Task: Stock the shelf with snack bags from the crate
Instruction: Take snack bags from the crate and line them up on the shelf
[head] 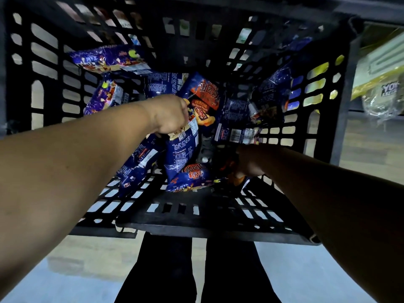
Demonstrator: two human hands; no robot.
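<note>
A black slotted crate [196,224] stands in front of me, holding several dark blue snack bags with orange print. My left hand [168,114] reaches down into its middle and is closed on the top edge of one blue snack bag [181,154], which hangs below the fingers. My right hand [249,162] is low at the crate's near right, in shadow, fingers closed on the edge of another snack bag [238,180]. More bags lie along the left wall [109,60] and the right wall [271,88].
Part of a shelf [380,62] with yellow-edged packs and a clear wrapped item [380,101] shows at the right, beyond the crate wall. My dark trouser legs [196,270] and a pale floor are below the crate's near rim.
</note>
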